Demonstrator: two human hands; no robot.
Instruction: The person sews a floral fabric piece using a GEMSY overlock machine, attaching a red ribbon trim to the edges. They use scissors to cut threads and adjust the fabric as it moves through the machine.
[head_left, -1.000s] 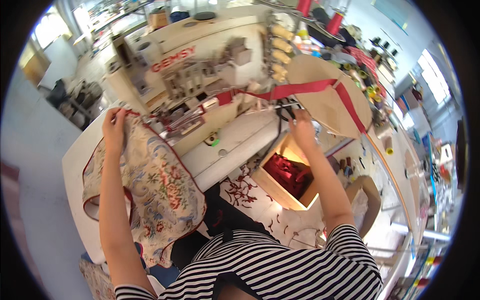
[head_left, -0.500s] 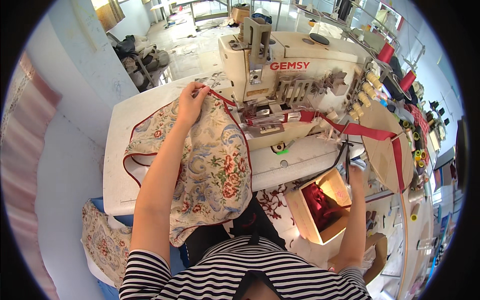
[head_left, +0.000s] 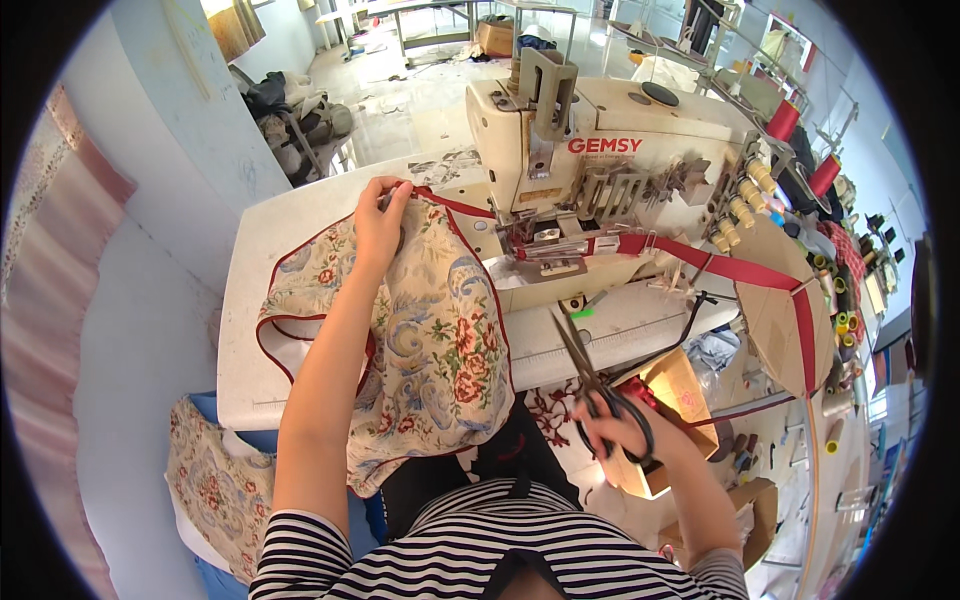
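My left hand (head_left: 381,222) pinches the top corner of a floral fabric piece (head_left: 440,335), which is edged with dark red binding and drapes over the table toward my lap. From that corner a thin strip of red binding (head_left: 455,204) runs to the needle area of a cream sewing machine (head_left: 555,125). Scissors with black handles (head_left: 592,377) are in my right hand (head_left: 625,430), their blades pointing up and to the left over the table's front edge. The blades are slightly blurred. Red tape (head_left: 725,263) feeds into the machine from the right.
Below my right hand is an open box (head_left: 690,385) with red material inside. A cardboard disc (head_left: 785,320) and thread cones (head_left: 765,178) stand to the right. More floral fabric (head_left: 215,480) hangs at the lower left. Red scraps (head_left: 550,405) lie on the floor.
My right hand has come from the right side of the table to in front of it, and now the scissors show in it. My left hand keeps its pinch on the fabric corner.
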